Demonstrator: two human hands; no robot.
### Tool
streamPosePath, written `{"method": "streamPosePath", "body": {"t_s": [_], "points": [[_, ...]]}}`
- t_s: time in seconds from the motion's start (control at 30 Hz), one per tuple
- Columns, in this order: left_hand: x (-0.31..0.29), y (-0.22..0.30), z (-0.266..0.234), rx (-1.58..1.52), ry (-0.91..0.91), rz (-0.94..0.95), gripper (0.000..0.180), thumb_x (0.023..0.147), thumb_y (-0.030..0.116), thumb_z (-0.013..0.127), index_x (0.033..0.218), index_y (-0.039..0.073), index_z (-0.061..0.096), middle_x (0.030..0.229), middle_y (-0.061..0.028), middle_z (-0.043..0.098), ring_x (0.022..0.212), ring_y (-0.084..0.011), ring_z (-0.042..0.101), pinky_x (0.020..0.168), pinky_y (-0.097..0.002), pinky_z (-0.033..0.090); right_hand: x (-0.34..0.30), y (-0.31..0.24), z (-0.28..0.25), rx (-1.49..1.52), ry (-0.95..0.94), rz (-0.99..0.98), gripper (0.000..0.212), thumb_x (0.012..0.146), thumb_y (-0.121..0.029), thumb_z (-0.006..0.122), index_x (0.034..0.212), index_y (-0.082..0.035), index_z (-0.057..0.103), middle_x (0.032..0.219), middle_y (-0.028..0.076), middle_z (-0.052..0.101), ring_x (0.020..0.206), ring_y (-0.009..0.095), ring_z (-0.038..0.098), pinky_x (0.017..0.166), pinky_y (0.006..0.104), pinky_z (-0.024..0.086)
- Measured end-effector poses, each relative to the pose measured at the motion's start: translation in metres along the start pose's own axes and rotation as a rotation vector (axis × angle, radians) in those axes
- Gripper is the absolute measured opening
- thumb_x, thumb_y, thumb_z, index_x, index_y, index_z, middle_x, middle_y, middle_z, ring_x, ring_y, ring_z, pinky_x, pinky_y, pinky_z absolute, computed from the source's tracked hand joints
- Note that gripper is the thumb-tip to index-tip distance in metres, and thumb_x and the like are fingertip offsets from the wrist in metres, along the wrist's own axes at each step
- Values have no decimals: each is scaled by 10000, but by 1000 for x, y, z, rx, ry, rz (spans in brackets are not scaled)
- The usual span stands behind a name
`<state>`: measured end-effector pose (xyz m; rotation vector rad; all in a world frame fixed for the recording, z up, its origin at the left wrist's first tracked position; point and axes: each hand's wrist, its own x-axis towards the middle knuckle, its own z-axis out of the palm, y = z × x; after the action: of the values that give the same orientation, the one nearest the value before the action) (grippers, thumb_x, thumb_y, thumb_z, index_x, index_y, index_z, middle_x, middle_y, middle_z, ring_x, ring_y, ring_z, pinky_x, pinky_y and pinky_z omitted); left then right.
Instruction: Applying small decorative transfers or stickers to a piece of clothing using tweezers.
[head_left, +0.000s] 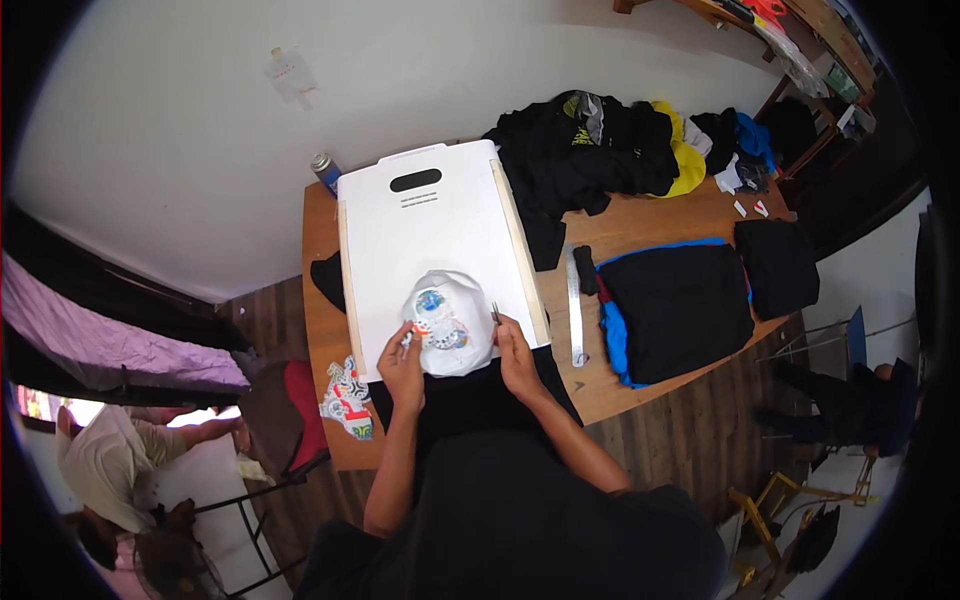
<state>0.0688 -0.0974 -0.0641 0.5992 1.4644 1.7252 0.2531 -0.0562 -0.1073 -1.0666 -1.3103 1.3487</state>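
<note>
A white board (430, 225) with a slot handle lies on the table. On its near end sits a crumpled white plastic bag (480, 352), with blue, orange and patterned cut-out pieces (440, 330) in or on it. My left hand (402, 372) is closed at the bag's left side, pinching a small orange-and-white printed piece (416, 330). At the bag's right side my right hand (517, 360) is closed round a thin metal tool (495, 310), which looks like tweezers; its tip points away from me. Black fabric (460, 410) lies under the board's near edge.
Printed scraps (347, 402) lie at the wooden table's (640, 400) left edge, and a spray can (325, 172) stands behind. To the right are a metal ruler (575, 310), folded black garments (675, 312) and a heaped clothes pile (590, 150). Another person (120, 465) sits lower left.
</note>
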Motion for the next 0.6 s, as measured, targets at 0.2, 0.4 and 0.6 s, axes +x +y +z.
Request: {"method": "streamPosePath", "body": {"t_s": [0.2, 0.4, 0.6], "points": [[8, -26, 8, 339, 5, 207, 318, 944, -2, 649, 1251, -78, 617, 1179, -156, 662, 1070, -150, 620, 955, -273, 473, -3, 6, -25, 116, 164, 104, 377, 1104, -279, 347, 1198, 17, 561, 1006, 42, 576, 924, 123, 544, 916, 272, 446], [-11, 38, 56, 191, -235, 109, 261, 936, -32, 647, 1194, -73, 650, 1096, -121, 668, 991, -137, 634, 914, -267, 494, -7, -52, -25, 124, 46, -24, 319, 1104, -264, 340, 1042, -2, 513, 710, 17, 464, 657, 117, 469, 671, 248, 424], [-17, 58, 72, 16, -331, 151, 208, 912, -80, 654, 1119, -74, 656, 1018, -109, 670, 930, -123, 640, 842, -236, 515, -9, -83, -5, 429, -149, 45, 359, 1109, -317, 334, 1013, -15, 503, 632, -27, 325, 533, 71, 317, 529, 236, 333]]}}
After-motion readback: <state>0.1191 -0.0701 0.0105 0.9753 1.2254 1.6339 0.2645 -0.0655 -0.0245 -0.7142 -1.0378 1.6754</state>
